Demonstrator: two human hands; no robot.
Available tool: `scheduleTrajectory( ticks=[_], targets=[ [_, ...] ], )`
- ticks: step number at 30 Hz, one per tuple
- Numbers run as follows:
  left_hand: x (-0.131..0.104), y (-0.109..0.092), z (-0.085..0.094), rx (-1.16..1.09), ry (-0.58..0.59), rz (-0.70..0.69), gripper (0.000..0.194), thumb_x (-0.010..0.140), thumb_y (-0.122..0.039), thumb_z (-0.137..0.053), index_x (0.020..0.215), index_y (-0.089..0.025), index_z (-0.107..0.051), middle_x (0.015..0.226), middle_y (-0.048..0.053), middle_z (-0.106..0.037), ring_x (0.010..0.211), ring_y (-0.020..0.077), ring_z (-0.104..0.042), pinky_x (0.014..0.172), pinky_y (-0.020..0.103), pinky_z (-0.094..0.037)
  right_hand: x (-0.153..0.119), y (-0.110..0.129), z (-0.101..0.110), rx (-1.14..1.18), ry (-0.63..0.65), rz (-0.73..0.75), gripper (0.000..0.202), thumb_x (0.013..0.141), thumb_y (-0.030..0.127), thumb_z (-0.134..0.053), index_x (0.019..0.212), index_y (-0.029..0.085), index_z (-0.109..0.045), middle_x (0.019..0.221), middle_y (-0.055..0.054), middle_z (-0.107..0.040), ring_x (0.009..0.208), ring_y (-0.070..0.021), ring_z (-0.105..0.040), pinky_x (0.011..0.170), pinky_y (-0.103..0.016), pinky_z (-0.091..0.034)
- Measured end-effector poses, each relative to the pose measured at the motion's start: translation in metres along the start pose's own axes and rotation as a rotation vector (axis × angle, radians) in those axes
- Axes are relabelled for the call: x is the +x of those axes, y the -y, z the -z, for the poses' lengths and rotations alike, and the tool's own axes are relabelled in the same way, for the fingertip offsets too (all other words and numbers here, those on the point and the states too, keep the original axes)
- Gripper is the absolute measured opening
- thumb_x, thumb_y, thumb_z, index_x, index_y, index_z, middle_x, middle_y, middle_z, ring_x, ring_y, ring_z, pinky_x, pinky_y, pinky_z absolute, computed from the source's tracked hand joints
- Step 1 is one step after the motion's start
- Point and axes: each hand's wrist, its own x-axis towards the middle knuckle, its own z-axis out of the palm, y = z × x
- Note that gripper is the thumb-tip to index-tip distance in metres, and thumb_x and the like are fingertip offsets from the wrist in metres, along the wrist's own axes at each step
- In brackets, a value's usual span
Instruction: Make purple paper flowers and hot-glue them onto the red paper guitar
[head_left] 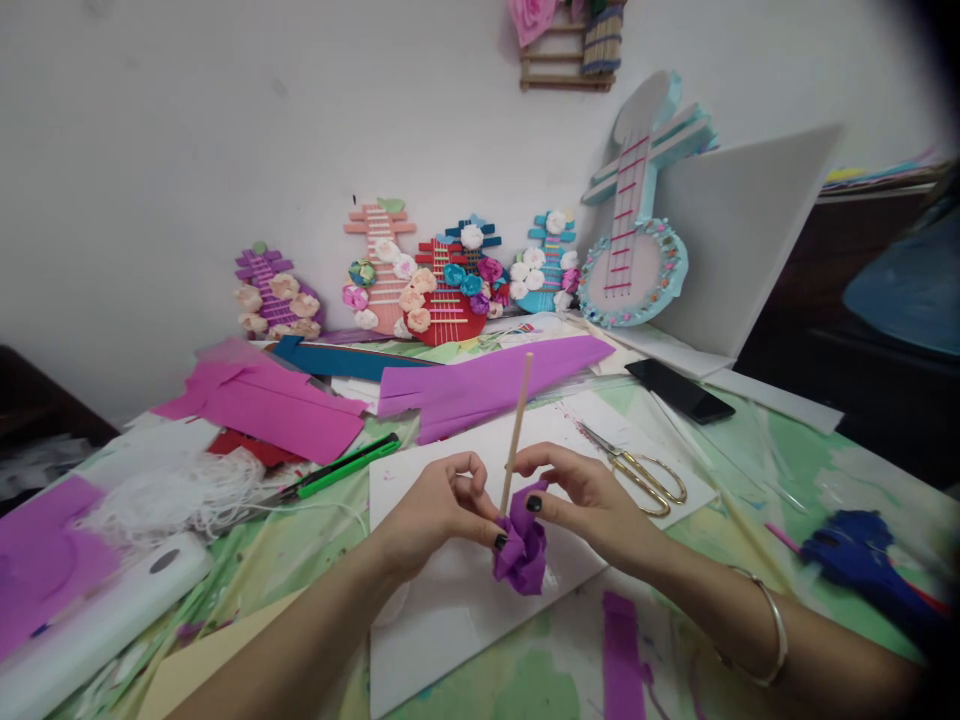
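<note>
Near the middle of the table point(750, 470), above a white sheet point(480, 600), both hands meet around a purple rose point(523, 552) of rolled foam wound on the lower end of a thin stick point(516, 430); the left hand point(435, 510) pinches the stick and the top of the roll between thumb and fingers, and the right hand point(581, 490) presses its dark-nailed fingertips against the roll from the other side, so both are closed on the same piece.

The likeliest trouble, as I judge it, is the roll springing loose; foam wants to unwind, and only finger pressure seems to hold the turns, so any easing of either pinch could let the outer layer flap open. The stick leans up and slightly right with most of its length free, so a knock could lever it out of the centre; squeezing too hard might crease the petals instead. The scissors point(637, 470) lie just to the right of the right hand, and a careless sweep could snag them.

The rose looks crumpled and loosely layered, deep violet, its folds bunched below the fingers and hanging clear of the sheet; its lower edge is ragged, not trimmed. Whether glue holds any turn I cannot tell.
</note>
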Motion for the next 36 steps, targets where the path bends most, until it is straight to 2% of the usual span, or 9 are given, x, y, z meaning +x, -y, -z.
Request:
scheduleTrajectory(
  ticks=[4, 9, 16, 22, 27, 30, 36],
  targets=[
    [-0.002, -0.003, -0.008, 0.053, -0.015, 0.03, 0.043, 0.049, -0.001, -0.076, 0.068, -0.017, -0.041, 0.057, 0.001, -0.069, 0.051, 0.0128, -0.061, 0.054, 0.023, -0.048, -0.003, 0.005, -0.002, 0.009, -0.026, 0.077, 0.012, 0.077, 0.019, -0.063, 0.089, 0.022, -0.066, 0.092, -0.003, -0.065, 0.09, -0.0182, -0.058, 0.082, -0.034, -0.044],
    [-0.003, -0.004, -0.013, 0.097, -0.025, 0.05, 0.042, 0.048, 0.0, -0.075, 0.065, -0.017, -0.041, 0.057, 0.0, -0.068, 0.051, 0.0125, -0.061, 0.052, 0.021, -0.047, -0.005, 0.006, -0.005, 0.069, -0.072, 0.024, 0.004, 0.08, 0.022, -0.064, 0.079, 0.019, -0.066, 0.077, -0.001, -0.065, 0.076, -0.0156, -0.059, 0.074, -0.031, -0.046],
    [-0.005, -0.006, -0.013, 0.123, -0.008, -0.002, 0.04, 0.05, -0.002, -0.077, 0.064, -0.016, -0.042, 0.059, 0.0, -0.067, 0.057, 0.0129, -0.061, 0.054, 0.021, -0.047, -0.006, 0.006, -0.005, 0.11, -0.097, 0.042, 0.007, 0.082, 0.024, -0.061, 0.08, 0.017, -0.063, 0.077, -0.002, -0.062, 0.075, -0.0144, -0.056, 0.071, -0.028, -0.045],
    [-0.004, -0.006, -0.01, 0.166, 0.012, -0.05, 0.03, 0.051, -0.01, -0.081, 0.061, -0.012, -0.053, 0.062, 0.002, -0.066, 0.06, 0.0116, -0.06, 0.06, 0.023, -0.047, -0.005, 0.006, -0.005, 0.155, -0.124, 0.065, 0.006, 0.082, 0.023, -0.061, 0.08, 0.018, -0.062, 0.076, -0.002, -0.059, 0.074, -0.014, -0.055, 0.071, -0.028, -0.045],
    [-0.006, -0.007, -0.007, 0.144, 0.059, -0.087, 0.019, 0.061, -0.016, -0.078, 0.067, -0.011, -0.06, 0.067, 0.002, -0.065, 0.062, 0.0102, -0.059, 0.062, 0.022, -0.047, -0.005, 0.005, -0.004, 0.185, -0.123, 0.068, 0.005, 0.082, 0.023, -0.062, 0.08, 0.018, -0.063, 0.077, -0.001, -0.059, 0.074, -0.0131, -0.055, 0.072, -0.027, -0.044],
    [-0.007, -0.006, -0.006, 0.117, 0.077, -0.08, 0.02, 0.061, -0.015, -0.078, 0.068, -0.011, -0.059, 0.069, 0.002, -0.066, 0.064, 0.0105, -0.061, 0.063, 0.023, -0.048, -0.005, 0.005, -0.003, 0.187, -0.119, 0.069, 0.004, 0.082, 0.022, -0.062, 0.081, 0.018, -0.063, 0.077, -0.001, -0.059, 0.075, -0.0127, -0.055, 0.072, -0.026, -0.044],
    [-0.006, -0.005, -0.008, 0.08, 0.028, -0.004, 0.029, 0.057, -0.011, -0.079, 0.067, -0.013, -0.052, 0.066, 0.002, -0.066, 0.061, 0.0109, -0.061, 0.062, 0.023, -0.048, -0.004, 0.004, -0.005, 0.208, -0.092, 0.011, 0.007, 0.082, 0.024, -0.061, 0.082, 0.018, -0.063, 0.078, -0.001, -0.059, 0.073, -0.0126, -0.055, 0.07, -0.026, -0.045]
  ],
)
